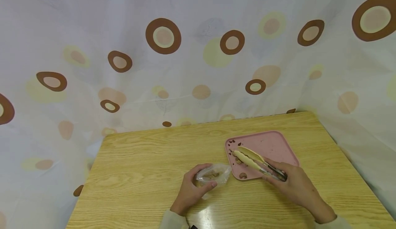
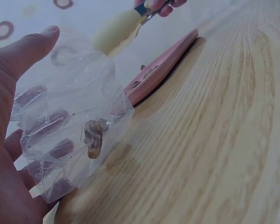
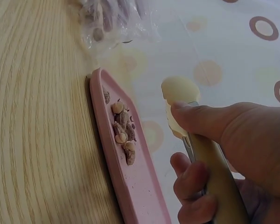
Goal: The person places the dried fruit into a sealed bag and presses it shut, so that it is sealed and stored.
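Note:
My left hand (image 1: 189, 189) holds a clear plastic bag (image 1: 223, 174) between thumb and fingers, its mouth spread. A few small brown, wrinkled pieces (image 2: 93, 140) show inside the bag in the left wrist view. My right hand (image 1: 295, 184) grips a pair of tongs (image 1: 249, 161) with metal arms and cream scalloped tips. The tips stand slightly apart over the left part of a pink tray (image 1: 267, 146); nothing shows between them. On the tray, beige-and-brown dried-looking pieces (image 3: 123, 123) lie in a cluster near one end, with small dark flakes about them.
The tray rests on a wood-grain table (image 1: 148, 163), right beside the bag. A pale curtain (image 1: 191, 64) with brown and yellow circles hangs behind the table and along its sides. A single brown piece (image 1: 243, 175) sits at the tray's near left corner.

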The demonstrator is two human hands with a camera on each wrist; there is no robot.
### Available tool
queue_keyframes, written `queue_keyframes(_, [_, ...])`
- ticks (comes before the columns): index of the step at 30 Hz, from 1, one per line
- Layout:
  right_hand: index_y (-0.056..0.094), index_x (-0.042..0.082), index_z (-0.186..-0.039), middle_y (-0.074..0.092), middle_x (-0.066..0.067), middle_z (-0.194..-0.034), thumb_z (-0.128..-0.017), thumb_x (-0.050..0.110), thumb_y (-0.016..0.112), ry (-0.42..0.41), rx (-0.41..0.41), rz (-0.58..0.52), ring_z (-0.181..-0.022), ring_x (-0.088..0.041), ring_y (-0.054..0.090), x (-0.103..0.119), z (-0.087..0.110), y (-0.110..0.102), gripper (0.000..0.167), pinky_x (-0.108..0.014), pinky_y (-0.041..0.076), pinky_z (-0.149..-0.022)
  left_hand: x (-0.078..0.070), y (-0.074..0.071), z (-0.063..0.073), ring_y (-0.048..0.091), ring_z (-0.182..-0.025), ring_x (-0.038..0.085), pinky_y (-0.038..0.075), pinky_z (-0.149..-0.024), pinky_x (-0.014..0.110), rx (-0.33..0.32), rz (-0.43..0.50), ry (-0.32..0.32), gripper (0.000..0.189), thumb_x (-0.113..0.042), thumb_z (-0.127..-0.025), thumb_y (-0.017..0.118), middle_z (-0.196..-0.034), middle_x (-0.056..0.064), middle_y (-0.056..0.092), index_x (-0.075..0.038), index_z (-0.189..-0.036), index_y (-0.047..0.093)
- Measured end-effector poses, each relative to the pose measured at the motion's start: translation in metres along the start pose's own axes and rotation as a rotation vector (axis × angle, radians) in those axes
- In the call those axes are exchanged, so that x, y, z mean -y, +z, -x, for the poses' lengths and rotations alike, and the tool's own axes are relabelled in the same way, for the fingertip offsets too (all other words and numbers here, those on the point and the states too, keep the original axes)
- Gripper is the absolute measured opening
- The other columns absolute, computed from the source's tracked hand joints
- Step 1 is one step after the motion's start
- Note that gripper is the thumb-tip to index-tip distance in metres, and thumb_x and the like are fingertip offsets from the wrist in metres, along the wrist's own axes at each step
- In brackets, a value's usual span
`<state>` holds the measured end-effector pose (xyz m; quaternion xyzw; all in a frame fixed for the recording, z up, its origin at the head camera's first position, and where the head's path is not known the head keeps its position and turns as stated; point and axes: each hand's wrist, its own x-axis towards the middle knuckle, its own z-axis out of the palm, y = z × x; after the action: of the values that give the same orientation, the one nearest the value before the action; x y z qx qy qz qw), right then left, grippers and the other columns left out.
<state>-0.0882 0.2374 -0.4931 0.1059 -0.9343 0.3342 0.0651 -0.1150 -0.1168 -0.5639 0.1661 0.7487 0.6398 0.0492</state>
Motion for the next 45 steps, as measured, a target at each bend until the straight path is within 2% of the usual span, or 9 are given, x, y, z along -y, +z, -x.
queue_keyframes(3, [0.072,0.009,-0.145,0.081,-0.019,-0.122,-0.091,0.026,0.091,0.001,-0.001,0.01,-0.079,-0.004,0.055,-0.002,-0.001,0.001,0.06,-0.024,0.045,-0.065,-0.001,0.0,0.001,0.07,-0.122,0.025,0.055,-0.104,0.03,-0.004,-0.002,-0.013,0.051,-0.02,-0.093,0.088,-0.142,0.003,0.073,-0.028,-0.141,0.071])
queue_keyframes(6, [0.071,0.01,-0.146,0.082,-0.013,-0.11,-0.091,0.028,0.091,0.022,-0.001,0.022,-0.073,-0.003,0.05,-0.005,-0.001,0.003,0.061,-0.024,0.041,-0.062,-0.002,0.0,0.001,0.07,-0.122,0.024,0.054,-0.104,0.03,-0.006,-0.004,-0.017,0.051,-0.02,-0.093,0.088,-0.142,0.002,0.073,-0.028,-0.141,0.072])
queue_keyframes(10, [0.07,0.01,-0.147,0.081,-0.008,-0.103,-0.094,0.032,0.089,0.065,-0.004,0.059,-0.071,-0.005,0.047,-0.012,0.001,0.004,0.061,-0.024,0.039,-0.061,-0.002,0.0,0.001,0.07,-0.121,0.025,0.055,-0.103,0.03,-0.001,0.002,-0.011,0.052,-0.02,-0.093,0.088,-0.141,0.005,0.073,-0.027,-0.142,0.071])
queue_keyframes(14, [0.068,0.009,-0.148,0.081,-0.014,-0.112,-0.096,0.035,0.087,0.104,0.015,0.079,-0.076,-0.011,0.053,-0.019,0.002,0.006,0.061,-0.025,0.042,-0.063,-0.001,0.0,0.001,0.07,-0.12,0.023,0.055,-0.103,0.03,-0.001,0.002,-0.014,0.051,-0.021,-0.093,0.088,-0.14,0.004,0.074,-0.028,-0.142,0.071])
queue_keyframes(19, [0.068,0.009,-0.149,0.079,-0.023,-0.125,-0.096,0.036,0.086,0.115,0.028,0.081,-0.085,-0.018,0.061,-0.027,0.001,0.008,0.062,-0.029,0.046,-0.068,0.0,0.002,0.0,0.07,-0.119,0.022,0.056,-0.102,0.031,0.002,0.003,-0.005,0.051,-0.021,-0.094,0.088,-0.139,0.005,0.074,-0.027,-0.141,0.071])
queue_keyframes(29, [0.067,0.009,-0.15,0.079,-0.022,-0.123,-0.096,0.04,0.086,0.15,0.045,0.092,-0.082,-0.018,0.057,-0.034,0.003,0.009,0.065,-0.03,0.043,-0.066,-0.004,0.003,-0.001,0.07,-0.122,0.027,0.055,-0.104,0.031,0.0,0.001,-0.024,0.051,-0.022,-0.092,0.088,-0.141,0.0,0.074,-0.03,-0.14,0.072])
queue_keyframes(38, [0.065,0.01,-0.152,0.079,-0.013,-0.105,-0.095,0.039,0.087,0.159,0.052,0.102,-0.074,-0.015,0.05,-0.038,0.007,0.007,0.068,-0.028,0.038,-0.062,0.0,0.0,-0.001,0.071,-0.12,0.027,0.055,-0.102,0.03,-0.003,-0.004,-0.005,0.052,-0.02,-0.093,0.088,-0.14,0.002,0.074,-0.029,-0.141,0.072])
queue_keyframes(45, [0.064,0.011,-0.153,0.067,0.0,-0.085,-0.096,0.038,0.085,0.178,0.086,0.097,-0.068,-0.011,0.045,-0.035,0.012,0.002,0.066,-0.026,0.037,-0.059,0.0,0.0,0.0,0.071,-0.12,0.027,0.055,-0.102,0.03,-0.001,0.003,-0.015,0.051,-0.02,-0.093,0.088,-0.141,0.002,0.074,-0.029,-0.141,0.071])
